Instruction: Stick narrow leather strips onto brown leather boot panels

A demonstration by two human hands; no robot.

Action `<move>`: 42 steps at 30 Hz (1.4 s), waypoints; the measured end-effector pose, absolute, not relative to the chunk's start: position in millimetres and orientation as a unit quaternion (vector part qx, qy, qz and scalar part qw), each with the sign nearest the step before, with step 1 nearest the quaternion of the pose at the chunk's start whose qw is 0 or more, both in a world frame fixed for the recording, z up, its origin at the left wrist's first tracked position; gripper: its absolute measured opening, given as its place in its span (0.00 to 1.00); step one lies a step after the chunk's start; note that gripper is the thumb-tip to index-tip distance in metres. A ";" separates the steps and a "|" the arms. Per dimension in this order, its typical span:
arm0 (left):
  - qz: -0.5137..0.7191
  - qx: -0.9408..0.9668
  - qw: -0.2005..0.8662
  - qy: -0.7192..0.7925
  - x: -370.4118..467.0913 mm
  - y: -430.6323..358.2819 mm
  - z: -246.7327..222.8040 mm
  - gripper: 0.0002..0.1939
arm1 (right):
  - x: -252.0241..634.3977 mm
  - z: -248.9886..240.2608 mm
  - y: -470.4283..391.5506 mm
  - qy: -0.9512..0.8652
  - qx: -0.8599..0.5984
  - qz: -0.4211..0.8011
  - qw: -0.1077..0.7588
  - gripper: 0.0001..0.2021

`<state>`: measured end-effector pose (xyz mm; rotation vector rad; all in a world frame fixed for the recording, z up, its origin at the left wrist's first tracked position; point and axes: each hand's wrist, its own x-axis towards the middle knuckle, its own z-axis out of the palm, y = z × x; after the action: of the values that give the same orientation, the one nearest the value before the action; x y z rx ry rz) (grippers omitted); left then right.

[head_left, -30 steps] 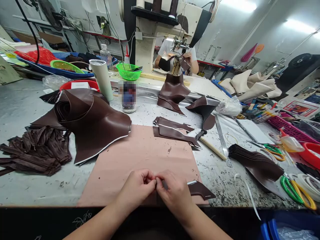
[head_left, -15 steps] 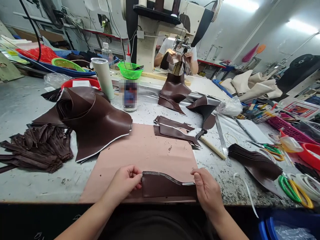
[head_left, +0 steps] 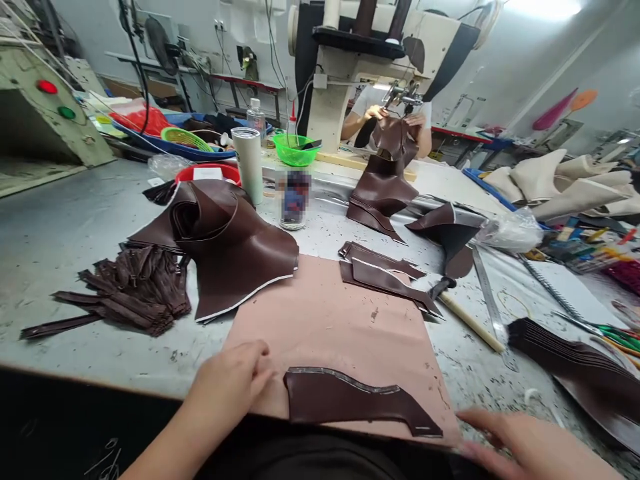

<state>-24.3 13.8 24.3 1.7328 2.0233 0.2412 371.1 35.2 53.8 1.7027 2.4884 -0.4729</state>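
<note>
A dark brown leather piece (head_left: 345, 400), with a pale strip along its curved upper edge, lies flat on the pink sheet (head_left: 320, 320) at the table's front edge. Just left of it, my left hand (head_left: 233, 380) rests over the sheet, fingers loosely curled, thumb apart and nothing between them. Beyond the sheet's right corner is my right hand (head_left: 525, 437), slightly blurred, its fingers stretched out and apart. It holds nothing and is near the stack of dark leather pieces (head_left: 575, 367).
Leather panels (head_left: 240, 247) and a bundle of brown zippers (head_left: 140, 287) lie at left. Cut leather strips (head_left: 380, 273), a hammer (head_left: 473, 322) and a steel ruler (head_left: 490, 293) sit at right. Behind, a co-worker's hands (head_left: 377, 113) hold leather at a sewing machine (head_left: 330, 100).
Both hands have let go of the leather piece, which now lies flat. My right hand has moved right, my left hand slightly left. The view has shifted left.
</note>
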 end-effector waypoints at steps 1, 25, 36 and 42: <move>0.079 0.613 0.210 0.757 -35.4 15.9 26.1 0.11 | 343.1 62.2 49.5 0.828 0.533 -0.173 0.009 0.14; 0.405 0.384 0.213 0.802 -112.8 35.6 -10.6 0.24 | 80.1 26.2 203.9 0.724 0.535 -0.221 -0.374 0.11; 0.433 0.366 0.414 0.712 -83.0 41.6 -6.4 0.23 | 167.8 2.7 186.9 0.704 0.519 -0.151 -0.460 0.23; 0.389 0.404 0.360 0.746 -84.6 34.7 -8.0 0.12 | 104.3 11.3 127.1 0.937 0.208 -0.165 -0.225 0.04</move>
<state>-84.6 34.7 -8.0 1.0412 1.9237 1.0021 104.3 127.1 11.3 0.7668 3.4602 -0.6090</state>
